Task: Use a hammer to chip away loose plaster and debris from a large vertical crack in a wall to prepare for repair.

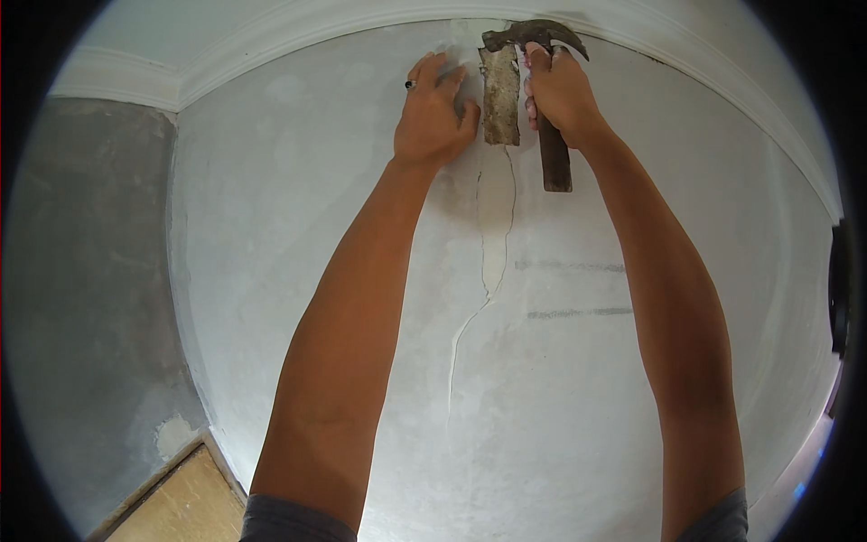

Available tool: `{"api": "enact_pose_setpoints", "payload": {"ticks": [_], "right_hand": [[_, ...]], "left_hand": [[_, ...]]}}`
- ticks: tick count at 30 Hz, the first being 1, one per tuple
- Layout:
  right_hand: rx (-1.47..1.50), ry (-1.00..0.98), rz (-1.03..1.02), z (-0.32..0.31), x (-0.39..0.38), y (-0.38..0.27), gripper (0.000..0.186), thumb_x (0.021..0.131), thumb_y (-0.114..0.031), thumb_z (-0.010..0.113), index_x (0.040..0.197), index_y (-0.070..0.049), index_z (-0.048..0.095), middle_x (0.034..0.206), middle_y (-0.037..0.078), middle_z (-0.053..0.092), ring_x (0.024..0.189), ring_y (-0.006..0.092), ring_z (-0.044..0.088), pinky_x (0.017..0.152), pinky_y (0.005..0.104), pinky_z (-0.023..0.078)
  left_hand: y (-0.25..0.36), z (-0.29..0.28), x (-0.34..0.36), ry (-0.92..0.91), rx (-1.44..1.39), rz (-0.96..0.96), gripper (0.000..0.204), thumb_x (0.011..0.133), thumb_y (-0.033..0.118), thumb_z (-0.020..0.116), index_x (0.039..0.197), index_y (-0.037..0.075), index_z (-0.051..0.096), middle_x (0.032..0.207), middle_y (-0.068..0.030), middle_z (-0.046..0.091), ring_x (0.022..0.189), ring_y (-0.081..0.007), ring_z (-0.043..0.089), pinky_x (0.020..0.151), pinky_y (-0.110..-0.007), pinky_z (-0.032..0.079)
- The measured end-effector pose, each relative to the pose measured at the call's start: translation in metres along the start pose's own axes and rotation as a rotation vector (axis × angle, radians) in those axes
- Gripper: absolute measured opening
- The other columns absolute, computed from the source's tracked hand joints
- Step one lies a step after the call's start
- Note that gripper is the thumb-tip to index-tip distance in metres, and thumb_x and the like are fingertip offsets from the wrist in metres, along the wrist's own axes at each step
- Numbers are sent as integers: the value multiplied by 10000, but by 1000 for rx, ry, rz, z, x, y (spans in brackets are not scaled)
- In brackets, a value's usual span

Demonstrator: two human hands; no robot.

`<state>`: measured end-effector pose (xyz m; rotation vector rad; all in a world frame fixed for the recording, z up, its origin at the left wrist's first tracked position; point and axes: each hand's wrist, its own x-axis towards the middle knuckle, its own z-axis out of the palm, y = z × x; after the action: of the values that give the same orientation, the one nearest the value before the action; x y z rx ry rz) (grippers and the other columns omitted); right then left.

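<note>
My right hand (558, 95) is closed round a claw hammer (554, 164), gripping the wooden handle close under the dark metal head. The head lies across the top of a rough, brownish strip (501, 99) where the wall's surface layer is gone. Left of that strip, my left hand (433, 113) holds nothing; its fingers are apart and reach up at the wall, and one wears a ring. I cannot tell whether the fingertips press on it. Below the bare strip, a paler band (496, 217) runs down between two cracked edges.
The grey wall (578, 406) fills most of the view. A thin crack (454, 352) continues below the pale band. Two dark smudges (569, 266) mark the right side. White moulding (298, 38) borders the ceiling. A wooden door or panel (185, 501) stands at the lower left.
</note>
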<state>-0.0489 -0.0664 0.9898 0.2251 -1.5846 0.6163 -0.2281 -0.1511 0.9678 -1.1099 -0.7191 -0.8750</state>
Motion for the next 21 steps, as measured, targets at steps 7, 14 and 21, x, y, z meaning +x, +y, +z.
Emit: {"api": "enact_pose_setpoints", "payload": {"ticks": [7,14,21], "right_hand": [[-58,-46,26,2,-3,8,309,1061,-340,485,1022,-36,515,707,40,518,479,146,513,459,350,493],[54,-28,14,2,-3,10,325,1064,-356,483,1040,-35,527,713,33,524,484,146,510,472,352,497],[-108,8,37,3,-4,7,326,1066,-358,474,1058,-36,527,716,37,518,496,150,513,464,350,490]], "left_hand": [[2,0,-1,-15,-12,-20,436,879,159,654,1258,-54,696,1472,-269,503,1430,-447,416,1144,-487,422],[-4,3,0,12,3,10,422,869,118,640,1198,-142,685,1433,-308,532,1402,-468,447,1136,-489,417],[-1,2,-3,101,8,-22,408,852,81,624,1174,-162,683,1410,-319,548,1382,-470,462,1123,-498,434]]}}
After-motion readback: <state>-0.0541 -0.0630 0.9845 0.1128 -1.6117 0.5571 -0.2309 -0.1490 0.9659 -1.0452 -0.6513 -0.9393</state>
